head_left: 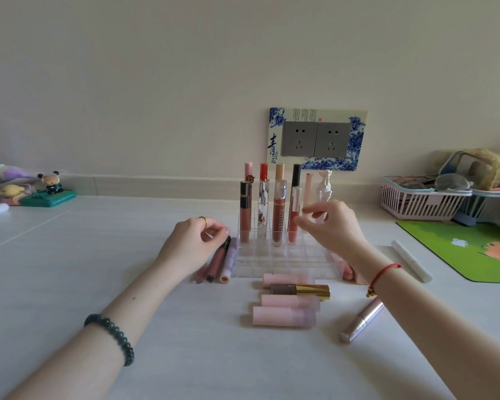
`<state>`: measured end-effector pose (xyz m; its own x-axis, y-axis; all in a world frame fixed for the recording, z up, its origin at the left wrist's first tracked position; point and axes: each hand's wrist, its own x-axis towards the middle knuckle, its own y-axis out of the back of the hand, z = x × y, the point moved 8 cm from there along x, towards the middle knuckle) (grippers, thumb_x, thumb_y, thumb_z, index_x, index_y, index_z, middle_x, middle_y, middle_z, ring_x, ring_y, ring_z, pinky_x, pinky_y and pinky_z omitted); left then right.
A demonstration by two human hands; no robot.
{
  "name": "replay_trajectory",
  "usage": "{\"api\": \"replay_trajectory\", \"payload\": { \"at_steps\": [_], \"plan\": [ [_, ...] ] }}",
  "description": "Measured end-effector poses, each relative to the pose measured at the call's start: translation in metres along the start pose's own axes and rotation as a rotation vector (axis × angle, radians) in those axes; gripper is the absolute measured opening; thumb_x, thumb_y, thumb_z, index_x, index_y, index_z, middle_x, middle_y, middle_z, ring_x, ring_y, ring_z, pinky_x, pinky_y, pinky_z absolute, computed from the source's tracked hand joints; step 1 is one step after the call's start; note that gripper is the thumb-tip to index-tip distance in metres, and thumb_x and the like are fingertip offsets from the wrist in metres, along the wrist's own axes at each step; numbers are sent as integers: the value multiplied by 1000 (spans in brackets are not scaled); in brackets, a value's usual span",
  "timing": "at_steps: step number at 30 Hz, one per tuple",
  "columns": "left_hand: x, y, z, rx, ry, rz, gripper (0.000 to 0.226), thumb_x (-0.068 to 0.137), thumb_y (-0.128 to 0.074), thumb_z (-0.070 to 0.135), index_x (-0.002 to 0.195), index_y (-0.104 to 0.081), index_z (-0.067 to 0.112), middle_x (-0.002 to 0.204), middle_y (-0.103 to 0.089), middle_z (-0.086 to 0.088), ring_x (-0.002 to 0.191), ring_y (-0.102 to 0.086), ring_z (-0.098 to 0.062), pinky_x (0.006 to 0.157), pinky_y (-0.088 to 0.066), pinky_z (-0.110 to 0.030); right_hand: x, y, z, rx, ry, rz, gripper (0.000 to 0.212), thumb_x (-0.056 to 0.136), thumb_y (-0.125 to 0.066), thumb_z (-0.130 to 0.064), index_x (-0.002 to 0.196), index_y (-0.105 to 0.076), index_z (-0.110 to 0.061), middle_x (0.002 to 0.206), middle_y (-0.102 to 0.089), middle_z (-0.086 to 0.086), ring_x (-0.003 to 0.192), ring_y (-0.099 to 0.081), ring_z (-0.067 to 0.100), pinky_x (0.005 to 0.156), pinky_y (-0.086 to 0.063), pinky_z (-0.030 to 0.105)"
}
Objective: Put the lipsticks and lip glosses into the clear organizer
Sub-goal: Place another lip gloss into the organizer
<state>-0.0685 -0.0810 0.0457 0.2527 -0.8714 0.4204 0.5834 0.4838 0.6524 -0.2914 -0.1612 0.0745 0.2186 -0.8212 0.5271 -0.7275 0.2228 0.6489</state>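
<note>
The clear organizer [272, 256] stands mid-table near the wall, with several lip glosses [279, 215] upright in its back rows. My left hand [195, 243] rests just left of it, fingertips pinched on the black cap of a brown lip gloss [217, 262] that lies there beside two other tubes [229, 262]. My right hand [334, 226] hovers over the organizer's right side, fingers apart and empty, next to a silver-capped gloss [295, 215]. Three pink lipsticks [283, 315] and a gold-capped one [300, 290] lie in front. More tubes [347, 271] are partly hidden under my right wrist.
A metallic pink pen-shaped tube [361, 320] and a white stick [412, 261] lie to the right, beside a green mat [474, 249]. Pink and blue baskets [422, 203] sit at the far right, figurines [51, 186] at the far left. A wall socket [315, 140] is behind the organizer.
</note>
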Motion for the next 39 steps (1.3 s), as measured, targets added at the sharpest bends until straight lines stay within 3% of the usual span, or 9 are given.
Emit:
{"api": "replay_trajectory", "payload": {
  "at_steps": [7, 9, 12, 15, 20, 27, 31, 34, 39],
  "plan": [
    [-13, -6, 30, -116, -34, -63, 11, 85, -55, 35, 78, -64, 31, 61, -68, 1, 43, -60, -27, 35, -47, -34, -16, 72, -17, 126, 154, -41, 17, 75, -67, -23, 92, -66, -25, 79, -64, -10, 64, -57, 6, 66, -52, 18],
    [-19, -13, 44, -128, -100, -91, 11, 84, -56, 38, 78, -64, 33, 57, -64, 8, 41, -57, -11, 41, -45, -29, -33, 70, -16, 47, 197, -219, 15, 73, -68, -23, 85, -65, -32, 79, -66, -13, 68, -58, 4, 69, -52, 18],
    [-34, -26, 75, -93, -276, -151, 6, 82, -59, 37, 78, -64, 38, 65, -65, 16, 68, -58, 8, 59, -40, -8, -63, 56, 0, -105, 211, -481, 17, 68, -72, -36, 81, -65, -45, 83, -65, -18, 77, -54, -1, 72, -47, 17],
    [-50, -42, 95, -118, -380, -244, 25, 73, -48, 56, 84, -64, 40, 75, -65, 27, 86, -58, 4, 71, -40, -5, -87, 47, 13, -197, 241, -605, 23, 65, -73, -44, 83, -61, -51, 86, -59, -25, 84, -46, -9, 74, -37, 7],
    [-64, -64, 106, -80, -454, -319, 47, 68, -44, 62, 98, -66, 34, 92, -67, 20, 95, -55, 2, 82, -38, -8, -103, 34, 22, -208, 254, -688, 22, 69, -72, -43, 85, -59, -48, 92, -55, -20, 84, -42, -9, 71, -34, 6],
    [-77, -74, 116, -100, -463, -405, 50, 66, -57, 60, 108, -62, 34, 94, -56, 28, 103, -47, 7, 81, -31, 3, -105, 36, 19, -173, 246, -641, 21, 78, -65, -35, 74, -50, -48, 79, -55, -24, 76, -45, -2, 69, -37, 11],
    [-77, -74, 120, -333, -343, -422, 28, 75, -70, 34, 102, -63, 34, 90, -59, 18, 93, -58, 7, 73, -40, -2, -97, 46, 4, 10, 237, -495, 22, 81, -63, -25, 72, -52, -42, 63, -56, -27, 59, -48, 0, 55, -35, 11],
    [-72, -64, 129, -437, -356, -304, 9, 78, -67, 22, 87, -68, 25, 83, -69, 2, 76, -59, 6, 71, -41, -5, -90, 48, -12, 102, 259, -411, 20, 81, -63, -22, 72, -53, -38, 54, -56, -13, 50, -47, 5, 50, -36, 10],
    [-56, -49, 122, -476, -337, -151, 9, 81, -64, 23, 89, -66, 27, 87, -69, 11, 79, -62, -1, 77, -47, -17, -72, 46, -34, 170, 266, -331, 18, 81, -62, -16, 76, -54, -32, 62, -58, -12, 56, -55, -1, 55, -43, 6]
  ]
}}
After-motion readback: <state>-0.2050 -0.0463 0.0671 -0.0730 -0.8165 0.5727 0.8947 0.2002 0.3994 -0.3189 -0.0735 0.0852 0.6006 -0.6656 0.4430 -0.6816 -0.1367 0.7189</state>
